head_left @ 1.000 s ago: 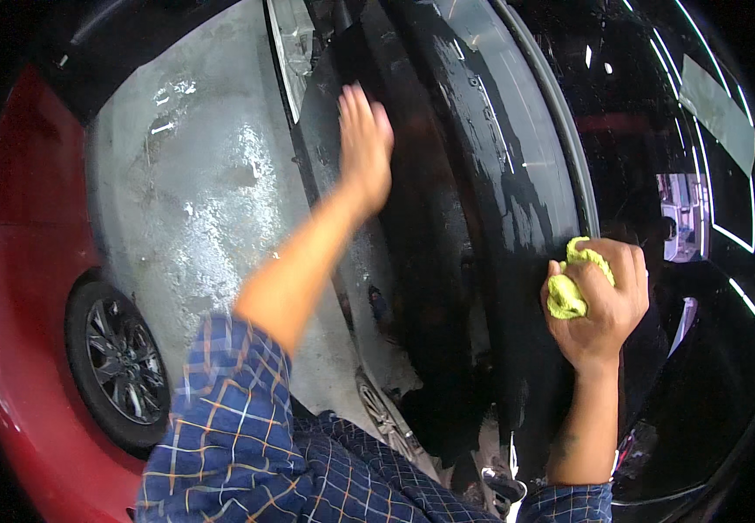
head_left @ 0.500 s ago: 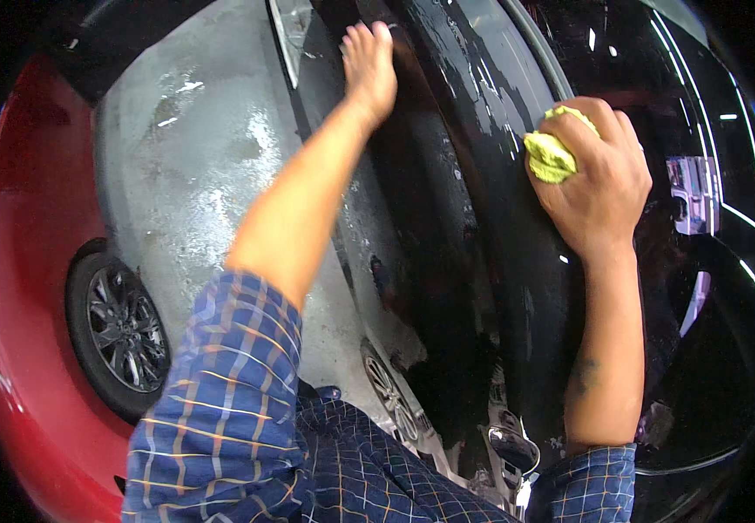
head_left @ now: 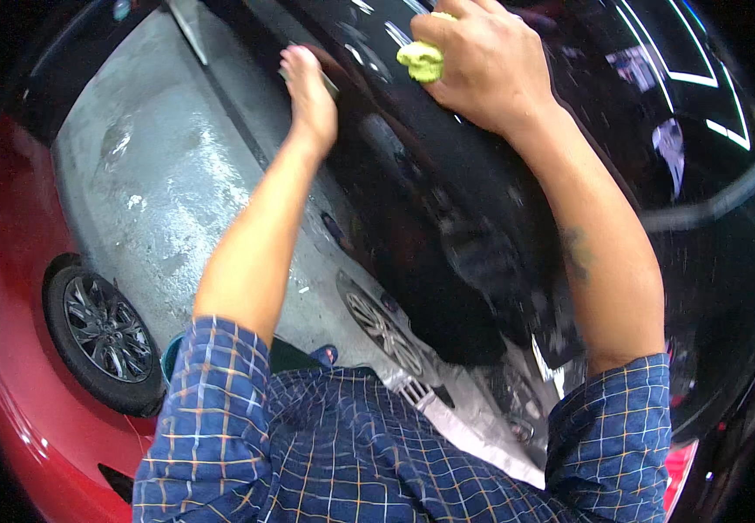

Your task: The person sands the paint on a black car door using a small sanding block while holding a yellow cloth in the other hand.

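A glossy black car [head_left: 447, 183] with wet streaks fills the right side. My right hand [head_left: 495, 70] is closed round a bunched yellow-green cloth [head_left: 421, 61], which sits at the car's upper bodywork. Lower on the car's side, to the left, my left hand [head_left: 312, 100] reaches out with its fingers extended and slightly blurred. A thin pale greenish sliver shows by its palm; I cannot tell what it is. Both my forearms come up from blue plaid sleeves.
A red car [head_left: 20, 261] with a dark alloy wheel [head_left: 109, 322] stands on the left. Between the cars lies wet grey floor [head_left: 159, 192]. The black car's silver wheel [head_left: 386, 327] is low in the middle, and light strips reflect off its paint at upper right.
My right hand has moved left and farther away with the cloth. My left hand has shifted left and a little nearer. The whole view has turned somewhat, bringing more of my shirt in.
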### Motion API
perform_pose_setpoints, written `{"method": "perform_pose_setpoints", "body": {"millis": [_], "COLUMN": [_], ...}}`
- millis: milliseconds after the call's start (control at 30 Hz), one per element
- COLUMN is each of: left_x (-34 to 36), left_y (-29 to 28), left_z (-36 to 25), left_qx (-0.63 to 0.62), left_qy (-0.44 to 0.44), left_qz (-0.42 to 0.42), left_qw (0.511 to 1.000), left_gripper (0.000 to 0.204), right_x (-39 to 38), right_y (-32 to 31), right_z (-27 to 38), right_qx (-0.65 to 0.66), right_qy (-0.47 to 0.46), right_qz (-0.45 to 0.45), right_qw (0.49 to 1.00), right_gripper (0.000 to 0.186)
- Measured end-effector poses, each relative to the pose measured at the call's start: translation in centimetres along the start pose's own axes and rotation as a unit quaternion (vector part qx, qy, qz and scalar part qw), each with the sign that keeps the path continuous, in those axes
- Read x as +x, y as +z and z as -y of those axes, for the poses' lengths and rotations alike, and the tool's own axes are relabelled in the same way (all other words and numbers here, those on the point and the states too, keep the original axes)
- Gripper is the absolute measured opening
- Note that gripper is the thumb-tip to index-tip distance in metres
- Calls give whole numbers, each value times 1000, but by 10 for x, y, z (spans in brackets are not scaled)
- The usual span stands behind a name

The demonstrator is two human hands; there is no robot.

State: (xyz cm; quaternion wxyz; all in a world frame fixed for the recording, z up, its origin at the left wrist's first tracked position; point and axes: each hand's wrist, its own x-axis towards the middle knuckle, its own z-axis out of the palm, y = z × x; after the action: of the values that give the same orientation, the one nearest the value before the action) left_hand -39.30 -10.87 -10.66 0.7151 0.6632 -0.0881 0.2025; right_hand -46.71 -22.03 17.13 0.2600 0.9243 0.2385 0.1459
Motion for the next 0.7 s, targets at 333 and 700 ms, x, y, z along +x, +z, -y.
{"method": "perform_pose_setpoints", "body": {"millis": [333, 700], "left_x": [-365, -257], "left_y": [78, 92], "left_z": [-146, -114], "left_qx": [123, 66], "left_qy": [76, 45], "left_qz": [259, 62], "left_qw": [955, 995], "left_gripper": [93, 77], "right_x": [-228, -335], "right_y": [-30, -53], "right_z": [-25, -10], "right_qx": [49, 68], "right_qy": [-59, -64], "right_qz": [-118, -149], "right_qw": [990, 984], "right_gripper": [23, 28]}}
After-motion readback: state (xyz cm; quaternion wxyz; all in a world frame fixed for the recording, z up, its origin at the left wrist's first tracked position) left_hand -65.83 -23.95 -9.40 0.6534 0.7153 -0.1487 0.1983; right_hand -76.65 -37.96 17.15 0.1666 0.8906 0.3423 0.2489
